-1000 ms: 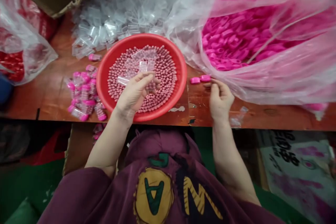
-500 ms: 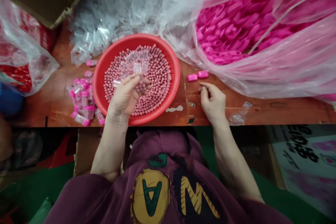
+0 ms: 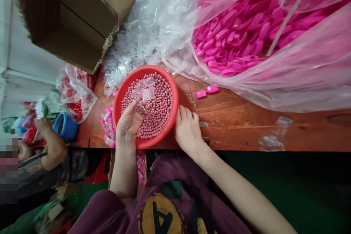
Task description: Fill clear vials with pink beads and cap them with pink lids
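Note:
My left hand (image 3: 132, 119) is over the red bowl (image 3: 175, 97), its fingers closed round a small clear plastic bottle (image 3: 141, 107) that seems to have beads in it. Pink beads (image 3: 157, 117) cover the bowl's bottom. A few more clear bottles (image 3: 148, 93) lie on top of them. My right hand (image 3: 188, 127) rests at the bowl's right side, back upward, fingers extended against the outer wall; its thumb is hidden. Left of the bowl, partly covered by it, is a pile of filled bottles with pink caps (image 3: 109, 126).
Two pink caps (image 3: 207, 91) lie right of the bowl. Behind are heaped clear bottles (image 3: 153, 18) and a plastic bag of pink caps (image 3: 233, 40). A cardboard box (image 3: 82, 25) stands back left. A co-worker's arm (image 3: 53, 146) is near a blue basin (image 3: 68, 129).
My right hand has moved left from beside the two pink caps to the bowl's side. The bowl sits further left of those caps. The view has turned, showing more on the left.

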The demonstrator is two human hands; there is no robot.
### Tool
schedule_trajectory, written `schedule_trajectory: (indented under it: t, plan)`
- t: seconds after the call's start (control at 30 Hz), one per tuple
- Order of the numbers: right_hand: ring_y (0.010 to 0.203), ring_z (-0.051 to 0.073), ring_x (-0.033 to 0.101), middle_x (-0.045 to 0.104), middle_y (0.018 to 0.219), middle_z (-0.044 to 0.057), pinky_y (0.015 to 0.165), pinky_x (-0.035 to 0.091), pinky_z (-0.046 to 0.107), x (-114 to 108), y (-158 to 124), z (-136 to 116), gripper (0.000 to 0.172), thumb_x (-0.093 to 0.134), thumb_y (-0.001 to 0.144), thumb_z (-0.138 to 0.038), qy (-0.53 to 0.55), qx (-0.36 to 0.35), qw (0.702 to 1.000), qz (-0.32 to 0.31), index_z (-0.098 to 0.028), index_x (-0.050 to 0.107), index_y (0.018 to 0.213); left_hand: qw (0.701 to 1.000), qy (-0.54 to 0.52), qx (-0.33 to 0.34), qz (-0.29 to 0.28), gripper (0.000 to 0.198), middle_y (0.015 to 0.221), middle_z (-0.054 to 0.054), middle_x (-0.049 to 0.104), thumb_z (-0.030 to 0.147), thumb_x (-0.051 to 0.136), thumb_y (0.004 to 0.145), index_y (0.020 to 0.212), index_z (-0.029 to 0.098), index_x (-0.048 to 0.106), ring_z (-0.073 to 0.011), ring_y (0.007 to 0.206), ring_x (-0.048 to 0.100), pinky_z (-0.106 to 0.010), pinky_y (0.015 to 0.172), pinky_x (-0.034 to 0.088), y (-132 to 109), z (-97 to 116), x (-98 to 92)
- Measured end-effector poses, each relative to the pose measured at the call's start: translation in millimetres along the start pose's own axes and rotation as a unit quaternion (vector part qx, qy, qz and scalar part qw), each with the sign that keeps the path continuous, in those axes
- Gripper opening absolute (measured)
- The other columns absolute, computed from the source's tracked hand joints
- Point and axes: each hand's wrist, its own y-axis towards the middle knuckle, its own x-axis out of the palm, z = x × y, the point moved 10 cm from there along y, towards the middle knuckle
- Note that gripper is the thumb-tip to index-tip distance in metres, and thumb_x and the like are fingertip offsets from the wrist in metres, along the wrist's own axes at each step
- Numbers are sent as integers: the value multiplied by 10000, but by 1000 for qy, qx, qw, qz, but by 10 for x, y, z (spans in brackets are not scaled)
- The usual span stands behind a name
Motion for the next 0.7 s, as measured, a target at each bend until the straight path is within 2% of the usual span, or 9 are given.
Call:
schedule_trajectory:
  t: [0.07,0.13,0.23,0.33,0.4,0.47,0.53,0.6,0.7]
  plan:
    - [1532,439,514,554,1671,314,1182,467,604,-142,153,125,613,463,1040,-69,-60,-14,998,-32,-10,542,1645,1000,3,4,14,180,839,-40,805,190,620,1072,969,174,767,-144,748,783,-315,909,670,32,33,7]
    - [1542,454,490,564,1653,314,1202,432,624,-333,363,307,595,504,1031,-71,-73,-9,996,-42,-13,566,1620,1000,10,11,22,236,821,-44,799,186,583,1086,942,185,770,-151,762,785,-293,874,661,66,68,11]
    - [1412,434,577,680,1482,266,1163,444,642,-659,716,678,461,443,1067,-67,-36,29,999,-10,-44,686,1458,999,15,24,24,234,814,-44,804,202,592,1082,922,198,761,-151,773,785,-243,756,636,116,110,1]
    - [1395,424,563,688,1433,244,1167,446,633,-853,963,978,361,506,1088,-115,15,36,999,15,-52,730,1364,999,25,31,32,206,820,-47,809,209,607,1077,936,188,755,-148,745,778,-244,719,628,149,124,-37]
    - [1385,412,567,643,1465,263,1169,461,615,-945,1018,1152,361,567,1077,-119,41,52,997,36,-36,700,1402,998,32,34,33,209,818,-46,806,208,593,1086,945,183,746,-156,759,790,-249,718,621,159,127,-44]
    - [1384,417,569,564,1530,304,1149,487,602,-1056,1000,1310,465,645,1057,-145,53,79,993,76,-16,614,1504,998,34,37,36,199,805,-39,800,207,588,1092,960,182,734,-162,776,801,-249,718,614,162,132,-39]
    - [1392,450,563,538,1542,331,1121,506,611,-1132,968,1432,553,740,1018,-189,39,98,989,104,-6,591,1518,998,32,36,47,187,792,-36,796,190,590,1088,948,180,713,-161,769,800,-247,716,611,161,129,-44]
    - [1378,472,580,601,1482,318,1082,526,606,-1141,980,1528,459,776,994,-212,8,105,989,106,-27,682,1403,997,33,28,67,206,781,-39,793,169,578,1087,917,175,693,-158,739,792,-244,700,607,158,116,-64]
    - [1278,432,661,725,1322,270,1018,552,551,-1130,1056,1723,233,661,1031,-183,-1,119,987,112,-85,774,1209,997,24,18,77,236,783,-50,795,160,559,1093,896,164,688,-155,713,787,-239,674,604,146,101,-69]
